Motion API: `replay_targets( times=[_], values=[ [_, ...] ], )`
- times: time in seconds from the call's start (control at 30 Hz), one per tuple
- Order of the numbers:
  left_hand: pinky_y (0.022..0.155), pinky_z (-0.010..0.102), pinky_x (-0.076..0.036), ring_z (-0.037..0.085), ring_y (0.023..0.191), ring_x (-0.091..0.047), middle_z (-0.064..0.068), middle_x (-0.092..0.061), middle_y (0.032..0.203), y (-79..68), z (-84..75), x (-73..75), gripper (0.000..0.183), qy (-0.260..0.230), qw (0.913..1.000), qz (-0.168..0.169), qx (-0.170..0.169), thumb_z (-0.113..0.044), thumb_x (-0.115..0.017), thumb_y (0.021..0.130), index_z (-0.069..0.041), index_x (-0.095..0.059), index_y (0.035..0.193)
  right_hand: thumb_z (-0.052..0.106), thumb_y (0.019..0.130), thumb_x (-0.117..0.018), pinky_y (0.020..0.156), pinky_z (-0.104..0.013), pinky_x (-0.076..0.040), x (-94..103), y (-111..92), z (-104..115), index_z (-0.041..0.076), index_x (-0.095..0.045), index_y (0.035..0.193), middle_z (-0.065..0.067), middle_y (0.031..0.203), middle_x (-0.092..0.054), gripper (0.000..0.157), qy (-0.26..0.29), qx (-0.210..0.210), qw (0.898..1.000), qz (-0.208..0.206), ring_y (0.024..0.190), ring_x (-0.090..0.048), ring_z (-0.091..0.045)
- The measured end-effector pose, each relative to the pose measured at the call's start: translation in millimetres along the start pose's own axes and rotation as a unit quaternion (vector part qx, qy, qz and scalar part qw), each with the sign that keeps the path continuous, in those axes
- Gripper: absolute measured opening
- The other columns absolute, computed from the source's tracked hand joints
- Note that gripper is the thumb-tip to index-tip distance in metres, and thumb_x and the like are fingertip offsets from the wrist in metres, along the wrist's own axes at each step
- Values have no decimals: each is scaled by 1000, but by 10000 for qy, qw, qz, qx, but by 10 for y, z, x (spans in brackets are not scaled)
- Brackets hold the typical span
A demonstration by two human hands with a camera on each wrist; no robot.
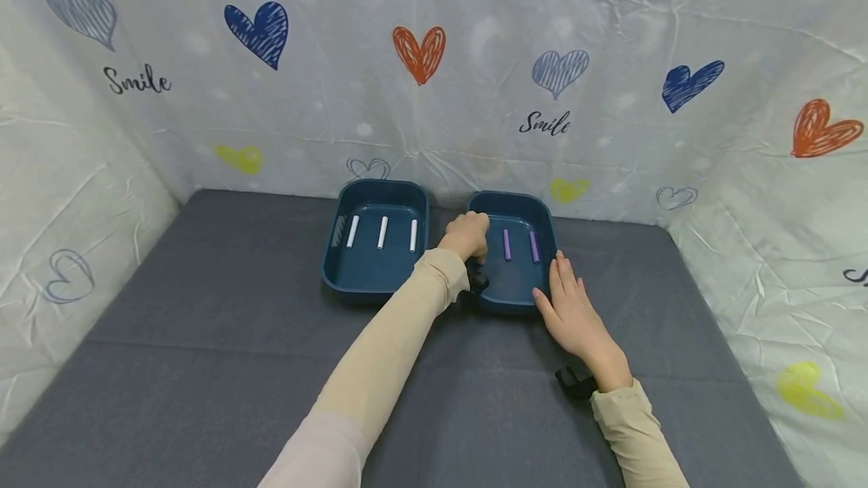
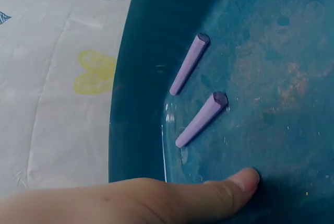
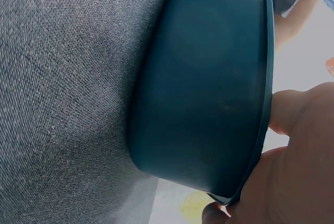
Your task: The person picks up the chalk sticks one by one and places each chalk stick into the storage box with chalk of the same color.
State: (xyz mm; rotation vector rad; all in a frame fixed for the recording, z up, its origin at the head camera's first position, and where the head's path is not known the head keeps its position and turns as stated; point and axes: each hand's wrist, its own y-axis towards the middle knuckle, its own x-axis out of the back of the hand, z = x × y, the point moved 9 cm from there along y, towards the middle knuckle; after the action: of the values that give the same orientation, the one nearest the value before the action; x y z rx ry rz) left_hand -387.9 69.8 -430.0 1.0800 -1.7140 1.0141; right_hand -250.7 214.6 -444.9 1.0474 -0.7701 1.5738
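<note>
My left hand (image 1: 466, 236) reaches over the left side of the right blue tray (image 1: 508, 285), its fingers bent downward. In the left wrist view its thumb (image 2: 224, 195) points at the tray floor; whatever lies under the fingers is hidden. Two purple chalk sticks, one nearer the middle (image 1: 506, 245) and one to its right (image 1: 535, 247), lie side by side in that tray. Along the tray's right rim, my right hand (image 1: 576, 326) rests with fairly straight fingers, its thumb at the near corner. The right wrist view shows this hand against the rim (image 3: 269, 78).
A second blue tray (image 1: 366, 269) stands to the left, with three white chalk sticks (image 1: 383, 233) in a row. Both trays sit on a grey cloth-covered table (image 1: 224, 307), close to a white curtain (image 1: 325, 96) printed with hearts. Each wrist carries a black camera mount (image 1: 576, 382).
</note>
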Motion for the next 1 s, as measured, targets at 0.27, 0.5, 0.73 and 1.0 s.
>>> replay_targets(
  times=[0.27,0.5,0.73,1.0],
  values=[
    [97,45,-47,33,118,-48,15,-58,128,-46,-38,-1,47,-123,9997,31,-207,-4,-80,83,-5,-62,126,40,109,-32,118,-60,-8,4,6,-8,-11,-6,154,-21,164,5,73,-14,-21,10000,-7,151,1,-37],
    [99,46,-45,33,115,-50,15,-59,127,-54,-29,6,46,-66,9997,11,-230,-5,-79,84,-5,-62,126,41,109,-31,118,-60,-8,-6,8,-4,-10,-6,154,-20,164,6,73,-27,-25,10000,17,151,1,-37],
    [99,46,-45,33,114,-49,15,-58,129,-72,-31,10,48,-119,9996,93,-235,-5,-78,84,-6,-61,128,41,109,-31,118,-60,-8,-4,6,-1,-11,-6,154,-22,164,5,73,-12,-12,10000,11,151,2,-37],
    [103,49,-42,34,117,-50,14,-58,130,-52,-27,-4,47,74,9997,118,-184,-7,-79,85,-7,-61,128,41,109,-31,118,-60,-8,-3,10,-1,-11,-7,154,-22,164,4,73,-25,-24,10000,-8,151,0,-38]
  ],
)
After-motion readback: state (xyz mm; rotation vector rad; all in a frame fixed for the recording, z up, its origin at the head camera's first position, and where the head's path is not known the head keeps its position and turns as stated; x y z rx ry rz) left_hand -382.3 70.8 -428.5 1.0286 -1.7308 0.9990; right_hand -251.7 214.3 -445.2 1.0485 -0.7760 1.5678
